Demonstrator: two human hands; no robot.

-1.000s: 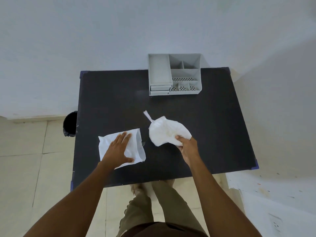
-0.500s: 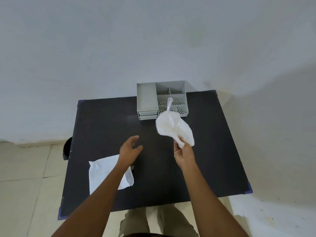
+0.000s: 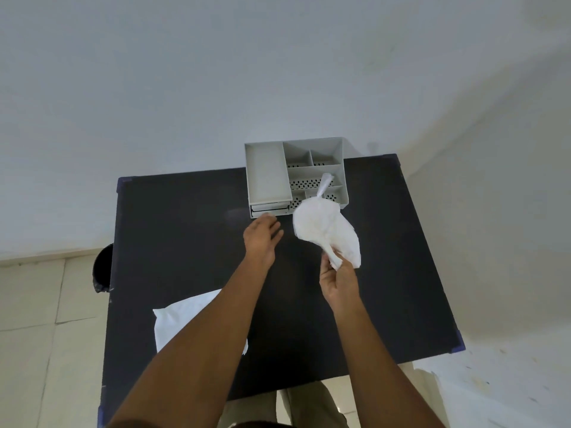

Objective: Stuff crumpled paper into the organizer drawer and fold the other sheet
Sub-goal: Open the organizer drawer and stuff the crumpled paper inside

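Observation:
A grey plastic organizer [image 3: 265,177] with several open compartments stands at the far edge of the black table [image 3: 185,242]. Its small drawer [image 3: 268,208] at the lower left front looks closed. My right hand [image 3: 338,284] is shut on the crumpled white paper [image 3: 324,230], held up in the air just in front of the organizer. My left hand [image 3: 261,237] is empty with fingers apart, its fingertips close to the drawer front. The other white sheet [image 3: 182,319] lies flat near the table's front left, partly hidden by my left forearm.
A dark round bin [image 3: 102,273] sits on the tiled floor beside the table's left edge. White walls rise behind the table and to its right. My legs show below the near edge.
My left hand has left the flat sheet and reached forward to the drawer front. My right hand has lifted the crumpled paper off the table and carried it toward the organizer.

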